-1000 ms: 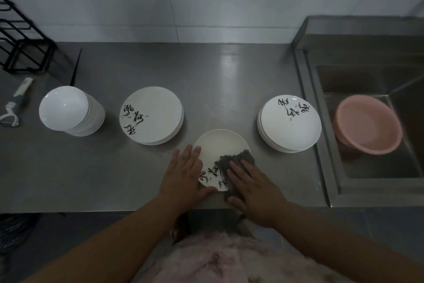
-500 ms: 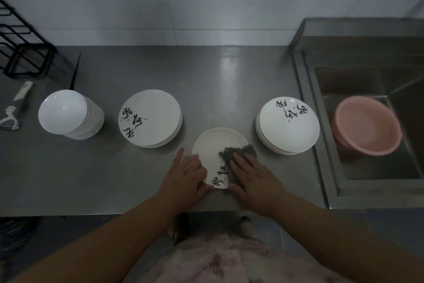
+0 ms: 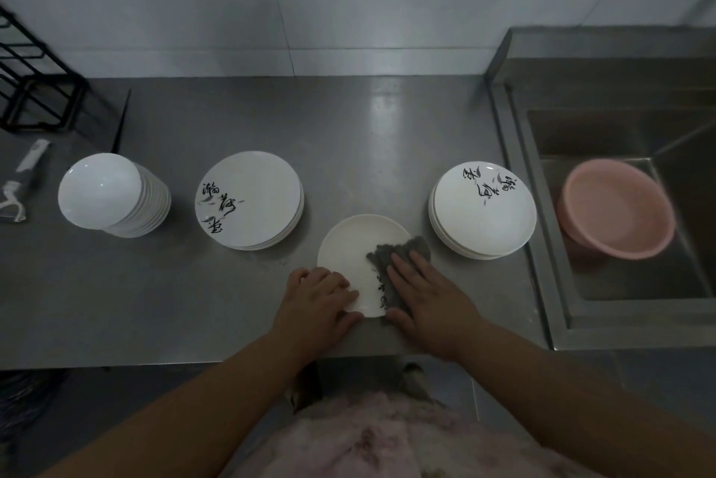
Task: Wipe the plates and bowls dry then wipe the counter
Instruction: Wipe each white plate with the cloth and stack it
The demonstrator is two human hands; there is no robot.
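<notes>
A white plate point(image 3: 354, 245) with black calligraphy lies on the steel counter point(image 3: 193, 303) near its front edge. My left hand point(image 3: 314, 303) grips the plate's near-left rim with curled fingers. My right hand point(image 3: 430, 295) lies flat, fingers straight, pressing a grey cloth point(image 3: 391, 254) onto the plate's right half. The cloth hides part of the calligraphy and hangs over the plate's right rim. Left of the plate stands a stack of matching plates point(image 3: 252, 198), and another stack of plates point(image 3: 484, 214) stands to its right. A stack of white bowls point(image 3: 108, 194) sits at the far left.
A sink point(image 3: 550, 245) opens at the right with a pink basin point(image 3: 616, 206) inside it. A black wire rack point(image 3: 35, 90) stands at the back left, and a white peeler point(image 3: 19, 183) lies near it. The tiled wall runs behind the counter.
My left hand's fingers went from spread flat on the plate to curled at its rim. My right hand slid the cloth a little farther up the plate.
</notes>
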